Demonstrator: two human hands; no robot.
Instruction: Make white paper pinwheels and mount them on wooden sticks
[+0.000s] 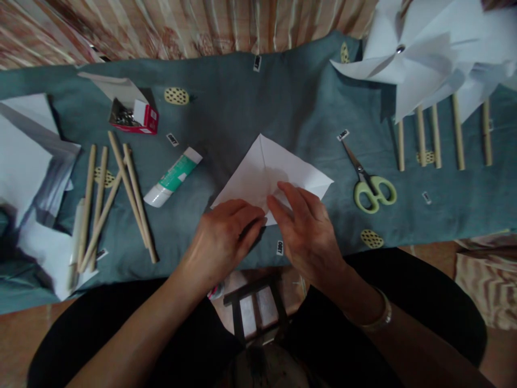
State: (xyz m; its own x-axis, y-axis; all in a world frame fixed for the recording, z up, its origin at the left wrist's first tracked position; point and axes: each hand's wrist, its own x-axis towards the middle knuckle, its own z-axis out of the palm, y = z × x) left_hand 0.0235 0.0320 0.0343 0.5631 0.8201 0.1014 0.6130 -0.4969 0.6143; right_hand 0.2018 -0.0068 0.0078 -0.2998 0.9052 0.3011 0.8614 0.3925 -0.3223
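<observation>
A square sheet of white paper (258,170) with creases lies on the cloth in front of me, one corner pointing away. My left hand (228,231) is closed at its near side, thumb and forefinger pinching the edge. On the right half of the paper, my right hand (309,231) has its fingers bent and pressed against the sheet close to the left fingertips; its thumb is hidden. Right of the paper lies a pair of scissors (367,183) with light green handles, blades partly apart. To the left is a white and green glue stick tube (173,178).
Several wooden sticks (129,199) lie at left, beside white paper sheets (24,156). An open red box (137,121) holds small metal pieces. White paper pinwheels (428,48) on sticks lie at far right. A grey-green patterned cloth (226,102) covers the table; a curtain hangs behind.
</observation>
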